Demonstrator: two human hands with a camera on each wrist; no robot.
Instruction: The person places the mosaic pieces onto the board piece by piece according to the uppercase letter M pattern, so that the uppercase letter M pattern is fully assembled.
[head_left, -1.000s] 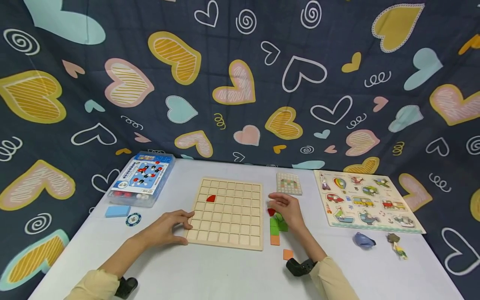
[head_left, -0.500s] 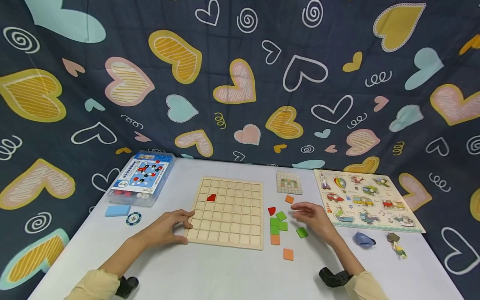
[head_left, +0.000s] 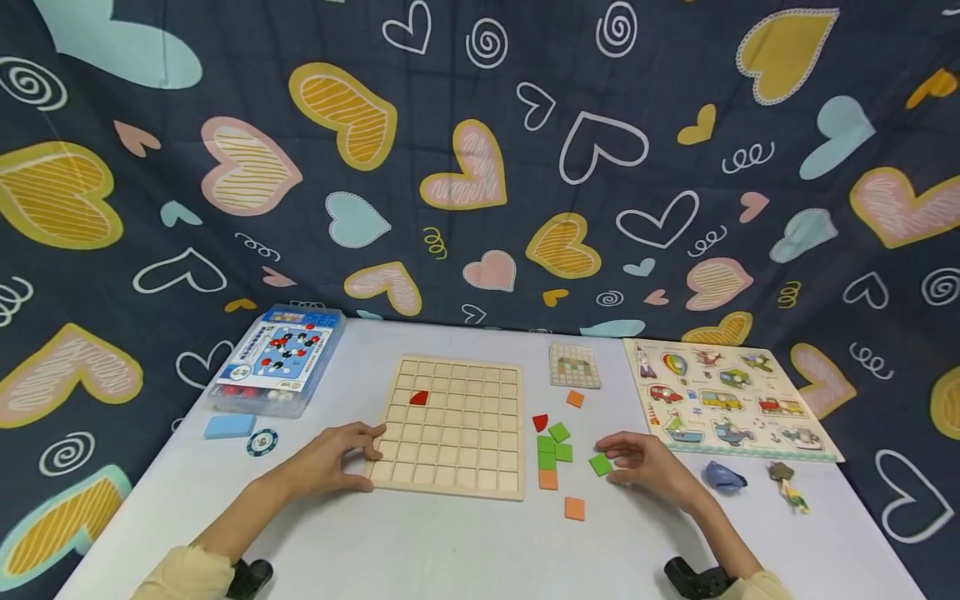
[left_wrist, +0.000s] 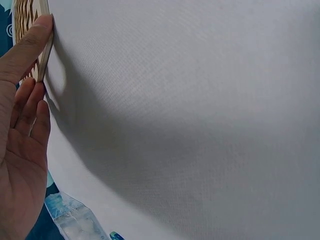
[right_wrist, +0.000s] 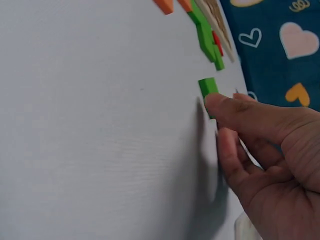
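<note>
Head view: since half a second ago, the right hand (head_left: 651, 467) has dropped to a flat green square tile (head_left: 599, 465) on the white table (head_left: 450, 550), fingers parted, ungripping; the left hand (head_left: 332, 458) still grips the pale wooden grid board (head_left: 453, 431).

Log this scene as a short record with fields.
Left hand: touching the grid board at its near left corner
Right hand: at a green tile; firm grip unclear
On board: one red piece
Right of board: four more green tiles, three orange tiles, another red piece
</note>
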